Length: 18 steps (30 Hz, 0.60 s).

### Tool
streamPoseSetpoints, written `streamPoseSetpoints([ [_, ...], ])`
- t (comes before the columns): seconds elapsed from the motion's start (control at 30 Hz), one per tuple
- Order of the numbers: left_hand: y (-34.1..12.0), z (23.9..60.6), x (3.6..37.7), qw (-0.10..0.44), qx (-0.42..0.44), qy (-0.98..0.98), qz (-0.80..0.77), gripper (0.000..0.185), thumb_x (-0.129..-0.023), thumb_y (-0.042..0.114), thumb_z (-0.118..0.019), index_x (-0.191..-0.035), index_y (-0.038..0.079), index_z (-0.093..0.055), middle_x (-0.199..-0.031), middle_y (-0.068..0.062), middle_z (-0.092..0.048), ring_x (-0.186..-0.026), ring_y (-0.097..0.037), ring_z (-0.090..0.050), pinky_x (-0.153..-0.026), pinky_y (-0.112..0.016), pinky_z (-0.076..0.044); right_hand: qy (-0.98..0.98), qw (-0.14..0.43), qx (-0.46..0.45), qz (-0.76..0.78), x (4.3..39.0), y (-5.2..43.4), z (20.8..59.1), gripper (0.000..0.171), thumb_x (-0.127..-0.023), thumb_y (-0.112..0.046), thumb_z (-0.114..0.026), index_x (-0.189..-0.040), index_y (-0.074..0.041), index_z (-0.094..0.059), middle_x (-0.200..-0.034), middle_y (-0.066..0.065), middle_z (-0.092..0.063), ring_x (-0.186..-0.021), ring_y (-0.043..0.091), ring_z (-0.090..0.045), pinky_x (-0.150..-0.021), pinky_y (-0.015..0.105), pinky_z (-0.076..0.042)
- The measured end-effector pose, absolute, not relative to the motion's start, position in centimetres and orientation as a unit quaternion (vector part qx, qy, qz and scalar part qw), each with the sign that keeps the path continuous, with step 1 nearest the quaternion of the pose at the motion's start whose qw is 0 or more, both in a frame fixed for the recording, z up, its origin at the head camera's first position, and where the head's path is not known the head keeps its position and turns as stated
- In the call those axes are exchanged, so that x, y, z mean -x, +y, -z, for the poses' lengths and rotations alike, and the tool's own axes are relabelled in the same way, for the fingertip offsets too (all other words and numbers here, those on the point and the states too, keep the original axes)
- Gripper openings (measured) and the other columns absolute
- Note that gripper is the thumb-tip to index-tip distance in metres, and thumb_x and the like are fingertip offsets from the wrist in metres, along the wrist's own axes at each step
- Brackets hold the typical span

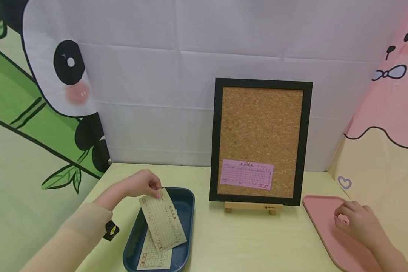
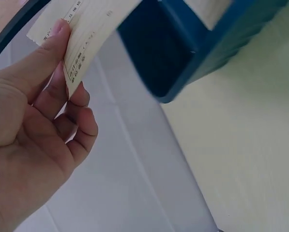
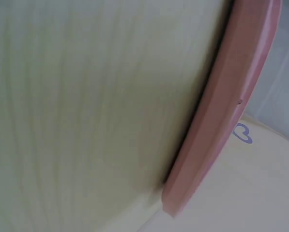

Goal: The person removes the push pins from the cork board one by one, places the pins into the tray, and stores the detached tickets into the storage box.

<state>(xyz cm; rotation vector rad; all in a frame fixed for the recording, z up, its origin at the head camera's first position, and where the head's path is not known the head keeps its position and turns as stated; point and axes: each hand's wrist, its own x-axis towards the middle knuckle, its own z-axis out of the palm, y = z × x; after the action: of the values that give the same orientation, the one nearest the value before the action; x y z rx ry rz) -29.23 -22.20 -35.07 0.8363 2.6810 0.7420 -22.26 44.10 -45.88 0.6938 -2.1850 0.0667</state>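
Observation:
My left hand point(image 1: 144, 184) pinches a cream printed receipt slip point(image 1: 164, 221) by its upper edge, thumb on the near face. The left wrist view also shows the slip point(image 2: 88, 38) between thumb and fingers. It hangs slanted over a blue tray point(image 1: 190, 211). A second cream slip point(image 1: 153, 258) lies in that tray, partly covered by the first. Over a pink tray point(image 1: 317, 211), my right hand point(image 1: 358, 223) has bent fingers with the thumb close to the index finger. Whether something small sits between them is too unclear to tell. The right wrist view does not show this hand.
A black-framed cork board point(image 1: 261, 128) stands on a small wooden easel point(image 1: 253, 206) between the trays. A pink printed slip point(image 1: 246, 175) is fixed low on it by a small pin point(image 1: 248, 163). A cloth backdrop point(image 1: 156, 83) with cartoon animals rises behind the table point(image 1: 244, 245).

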Motion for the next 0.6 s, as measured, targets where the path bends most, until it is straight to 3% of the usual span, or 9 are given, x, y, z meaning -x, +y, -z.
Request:
streamPoseSetpoints([
  [0.07, -21.9, 36.0, 29.5, 0.124, -0.303, 0.914, -0.240, 0.011, -0.079, 0.017, -0.075, -0.073, 0.014, -0.066, -0.065, 0.006, -0.060, -0.056, -0.007, -0.053, -0.055, -0.023, -0.046, -0.872, 0.394, -0.288, -0.031, 22.2, 44.5, 46.4, 0.029, -0.085, -0.038, -0.043, -0.066, -0.020, -0.057, -0.071, -0.008, -0.053, -0.064, 0.014, -0.047, -0.054, 0.034, -0.031],
  [0.17, -21.5, 37.4, 29.6, 0.129, -0.316, 0.915, -0.217, 0.013, -0.077, 0.016, -0.076, -0.070, 0.015, -0.065, -0.063, 0.008, -0.059, -0.054, -0.005, -0.052, -0.054, -0.022, -0.045, -0.882, 0.364, -0.298, -0.031, 22.4, 44.8, 47.2, 0.005, -0.072, -0.025, -0.061, -0.069, -0.023, -0.057, -0.075, -0.011, -0.052, -0.067, 0.011, -0.050, -0.056, 0.031, -0.031],
  [0.27, -21.2, 38.7, 29.5, 0.130, -0.318, 0.919, -0.192, 0.016, -0.076, 0.015, -0.078, -0.068, 0.016, -0.064, -0.062, 0.009, -0.057, -0.054, -0.005, -0.050, -0.053, -0.022, -0.044, -0.891, 0.336, -0.305, -0.030, 22.7, 44.9, 47.7, 0.022, -0.056, -0.014, -0.071, -0.071, -0.025, -0.057, -0.076, -0.012, -0.052, -0.070, 0.010, -0.052, -0.057, 0.029, -0.031],
  [0.33, -20.9, 39.4, 29.4, 0.130, -0.316, 0.923, -0.178, 0.018, -0.075, 0.014, -0.078, -0.067, 0.017, -0.063, -0.062, 0.010, -0.056, -0.056, -0.005, -0.049, -0.054, -0.022, -0.043, -0.893, 0.326, -0.308, -0.035, 22.8, 45.1, 48.0, 0.027, -0.053, -0.013, -0.073, -0.070, -0.025, -0.057, -0.076, -0.013, -0.051, -0.070, 0.008, -0.051, -0.057, 0.028, -0.032],
  [0.47, -20.2, 40.5, 29.4, 0.139, -0.320, 0.925, -0.153, 0.020, -0.073, 0.012, -0.080, -0.065, 0.019, -0.063, -0.060, 0.011, -0.054, -0.056, -0.005, -0.045, -0.053, -0.022, -0.041, -0.892, 0.309, -0.325, -0.061, 22.8, 45.7, 48.2, 0.023, -0.058, -0.017, -0.078, -0.069, -0.023, -0.058, -0.074, -0.015, -0.049, -0.065, 0.003, -0.047, -0.057, 0.021, -0.037],
  [0.6, -19.7, 41.3, 29.4, 0.154, -0.329, 0.921, -0.140, 0.020, -0.071, 0.011, -0.081, -0.065, 0.018, -0.063, -0.060, 0.010, -0.054, -0.055, -0.004, -0.043, -0.052, -0.022, -0.040, -0.892, 0.300, -0.331, -0.073, 22.8, 46.1, 48.5, 0.028, -0.054, -0.012, -0.079, -0.069, -0.023, -0.059, -0.074, -0.016, -0.049, -0.064, -0.001, -0.046, -0.057, 0.016, -0.039],
])
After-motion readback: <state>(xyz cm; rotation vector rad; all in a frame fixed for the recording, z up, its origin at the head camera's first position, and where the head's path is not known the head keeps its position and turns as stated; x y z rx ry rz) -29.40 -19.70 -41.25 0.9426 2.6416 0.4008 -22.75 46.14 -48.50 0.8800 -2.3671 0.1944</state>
